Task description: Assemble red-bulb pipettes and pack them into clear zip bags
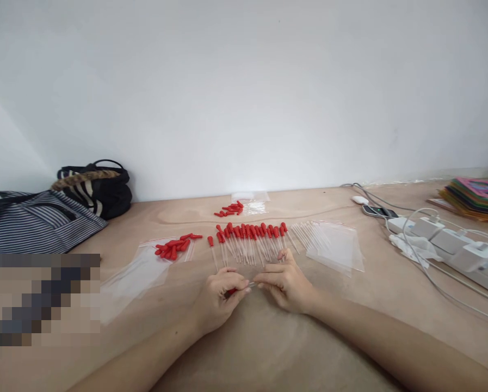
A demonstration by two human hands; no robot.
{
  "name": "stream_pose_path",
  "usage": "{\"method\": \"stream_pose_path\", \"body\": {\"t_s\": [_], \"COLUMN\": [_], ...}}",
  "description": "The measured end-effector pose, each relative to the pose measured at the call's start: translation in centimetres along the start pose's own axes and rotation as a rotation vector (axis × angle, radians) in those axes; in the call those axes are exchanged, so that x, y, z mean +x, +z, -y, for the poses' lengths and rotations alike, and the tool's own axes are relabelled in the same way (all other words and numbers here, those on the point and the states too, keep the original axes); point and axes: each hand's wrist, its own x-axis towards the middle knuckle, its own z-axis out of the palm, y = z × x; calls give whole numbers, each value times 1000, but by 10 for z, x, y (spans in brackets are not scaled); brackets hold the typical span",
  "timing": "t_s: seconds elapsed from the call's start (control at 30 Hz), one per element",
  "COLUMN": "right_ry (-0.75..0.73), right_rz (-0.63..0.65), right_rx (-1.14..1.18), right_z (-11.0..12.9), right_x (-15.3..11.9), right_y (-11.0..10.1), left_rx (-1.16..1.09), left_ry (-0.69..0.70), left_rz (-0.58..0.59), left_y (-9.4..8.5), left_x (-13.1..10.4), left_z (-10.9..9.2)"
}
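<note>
My left hand (223, 294) is closed round a red rubber dropper bulb (230, 292), mostly hidden by the fingers. My right hand (284, 283) pinches a thin clear dropper tube (252, 283), its fingertips almost meeting those of the left. Whether tube and bulb are joined cannot be seen. Just beyond the hands lies a row of droppers (252, 233) with red bulbs at the far ends and clear stems toward me. Loose red bulbs (172, 249) are heaped at the left, and bare clear tubes (311, 235) lie to the right of the row.
Clear plastic bags (352, 250) lie on the wooden table (244, 354). More red bulbs (229, 209) and tubes (255, 207) sit farther back. At left are a striped bag (43, 218) and a black bag (115, 193); at right, a power strip with chargers (451, 239), cables and stacked coloured sheets (472, 198).
</note>
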Motion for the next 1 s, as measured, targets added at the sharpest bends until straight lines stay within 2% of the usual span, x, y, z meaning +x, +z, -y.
{"method": "stream_pose_path", "body": {"t_s": [0.2,0.33,0.43,0.57,0.67,0.8,1.0], "right_ry": [7,45,206,586,794,873,903], "right_rz": [63,86,5,-163,-176,-105,0], "right_rx": [-54,-128,-138,-137,-185,-220,-313], "right_z": [1,-2,-11,-34,-49,-56,-55], "right_x": [2,5,6,12,20,32,41], "right_y": [-4,-8,-11,-14,-13,-9,-3], "left_rx": [30,108,202,447,615,741,768], "left_ry": [-33,-90,-138,-175,-233,-253,-213], "left_rz": [-72,-99,-194,-360,-426,-436,-445], "left_y": [4,-3,-18,-42,-54,-61,-60], "left_x": [-2,-1,3,6,6,4,3], "left_z": [4,6,14,39,56,62,61]}}
